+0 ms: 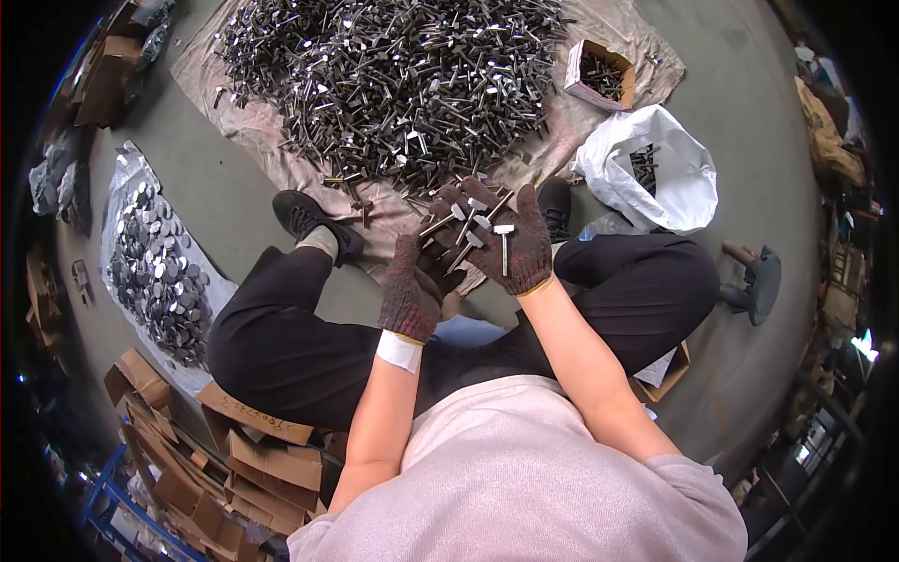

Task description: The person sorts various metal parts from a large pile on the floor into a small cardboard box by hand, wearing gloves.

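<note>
Several T-shaped metal pieces (506, 245) with pale block heads and thin shanks lie across the upturned palm and fingers of my right hand (530, 245). That hand wears a dark knit glove, its fingers stretched forward and its thumb out to the side. Close on its left, my left hand (409, 298), gloved alike, is half cupped with its thumb apart from the fingers. Its fingertips are partly in shadow beside the pieces, and I see nothing gripped in it. A white band (399, 351) wraps my left wrist. Beyond both hands rises a big heap of similar metal pieces (393, 84).
The heap rests on a stained cloth (251, 131). At far right stand a small carton (573, 70) of metal pieces and a white sack (695, 178). A hammer-like tool (763, 286) lies right of my knee. Flat discs (154, 272) cover a sheet at left; cardboard boxes (272, 459) are behind.
</note>
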Demonstrator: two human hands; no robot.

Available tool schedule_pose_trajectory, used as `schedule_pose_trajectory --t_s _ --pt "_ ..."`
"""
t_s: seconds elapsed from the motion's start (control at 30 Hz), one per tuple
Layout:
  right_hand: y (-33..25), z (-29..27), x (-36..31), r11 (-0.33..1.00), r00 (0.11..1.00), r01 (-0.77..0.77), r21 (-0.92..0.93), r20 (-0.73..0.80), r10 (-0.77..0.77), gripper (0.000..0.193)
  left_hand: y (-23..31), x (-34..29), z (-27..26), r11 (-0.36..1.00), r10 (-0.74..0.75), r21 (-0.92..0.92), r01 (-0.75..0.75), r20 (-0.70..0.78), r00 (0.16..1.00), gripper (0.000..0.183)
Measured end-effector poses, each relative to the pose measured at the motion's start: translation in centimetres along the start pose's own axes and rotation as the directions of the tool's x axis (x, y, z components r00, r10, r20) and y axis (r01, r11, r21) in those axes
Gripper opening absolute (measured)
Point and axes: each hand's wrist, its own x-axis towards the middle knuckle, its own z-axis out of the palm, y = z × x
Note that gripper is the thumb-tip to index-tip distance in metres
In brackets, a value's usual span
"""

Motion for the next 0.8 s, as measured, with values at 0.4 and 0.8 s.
schedule_pose_trajectory --t_s 0.4,0.8 --pt "-1.2 0.6 -0.2 0.995 0.997 0.068 0.068 0.025 -0.07 0.071 -0.4 0.8 0.9 0.999 -0.027 -0.019 0.028 0.019 0.999 0.057" --pt "-21.4 11.6 -9.7 0.698 0.598 0.522 -0.489 -0.373 -0.709 0.062 -1.0 1.4 2.5 0.994 -0.082 0.085 0.075 0.071 0.994 0.063"
